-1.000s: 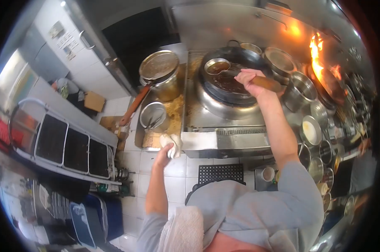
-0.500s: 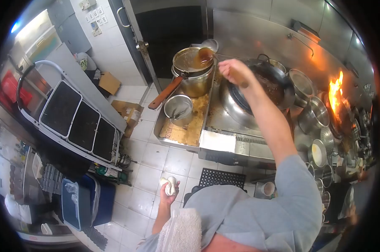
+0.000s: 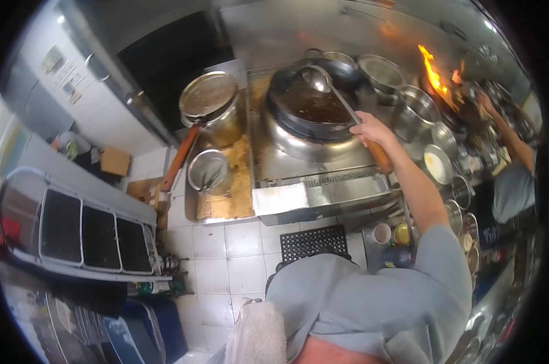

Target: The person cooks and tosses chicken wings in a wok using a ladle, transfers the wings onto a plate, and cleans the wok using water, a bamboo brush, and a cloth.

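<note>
The right hand (image 3: 372, 129) grips the ladle (image 3: 342, 102) over the wok (image 3: 353, 88), near the stove's (image 3: 278, 171) back edge, in apparent ladling whose next move calls for a level ladle; the left hand's (image 3: 252, 300) state is indiscernible.

Brown ladle handle (image 3: 380, 158), black wok (image 3: 355, 84)

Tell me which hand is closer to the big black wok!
Right. The right hand is beside the wok, gripping a ladle; the left hand, mostly hidden, is farther back by the towel.
</note>
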Demonstrator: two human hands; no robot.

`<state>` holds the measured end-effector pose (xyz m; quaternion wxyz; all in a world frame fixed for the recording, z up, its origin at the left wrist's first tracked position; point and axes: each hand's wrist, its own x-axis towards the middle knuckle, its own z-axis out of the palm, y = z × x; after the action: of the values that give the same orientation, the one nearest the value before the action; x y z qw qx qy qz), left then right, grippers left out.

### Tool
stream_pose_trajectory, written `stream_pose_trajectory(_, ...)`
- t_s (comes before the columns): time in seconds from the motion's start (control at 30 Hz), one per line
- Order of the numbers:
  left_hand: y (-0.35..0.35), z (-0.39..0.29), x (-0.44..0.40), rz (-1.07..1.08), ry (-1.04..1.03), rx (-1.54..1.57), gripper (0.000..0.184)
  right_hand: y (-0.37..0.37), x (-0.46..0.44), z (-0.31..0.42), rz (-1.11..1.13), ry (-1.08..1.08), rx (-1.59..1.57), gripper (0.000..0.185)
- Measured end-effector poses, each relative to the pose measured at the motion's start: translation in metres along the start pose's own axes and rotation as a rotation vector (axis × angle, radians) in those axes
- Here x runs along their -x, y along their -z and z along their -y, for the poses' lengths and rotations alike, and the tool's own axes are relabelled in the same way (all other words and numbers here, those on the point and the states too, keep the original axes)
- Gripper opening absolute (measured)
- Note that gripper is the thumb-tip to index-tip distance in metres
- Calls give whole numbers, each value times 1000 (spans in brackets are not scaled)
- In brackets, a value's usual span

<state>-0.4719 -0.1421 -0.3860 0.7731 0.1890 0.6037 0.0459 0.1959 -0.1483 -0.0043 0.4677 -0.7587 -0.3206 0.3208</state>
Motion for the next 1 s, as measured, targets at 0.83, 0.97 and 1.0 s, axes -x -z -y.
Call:
stream_pose_trajectory(0.83,30,29,2,76,60,-106,34,-45,-43,152,670,-453,-1908,33)
stream_pose_trajectory(0.97,25,40,0,75,33,-92,34,-73,-67,193,791,-491,-1925,15)
stream_pose_trajectory(1.0,22,39,-1,80,19,-92,34,-82,-73,201,797,-496,-1914,14)
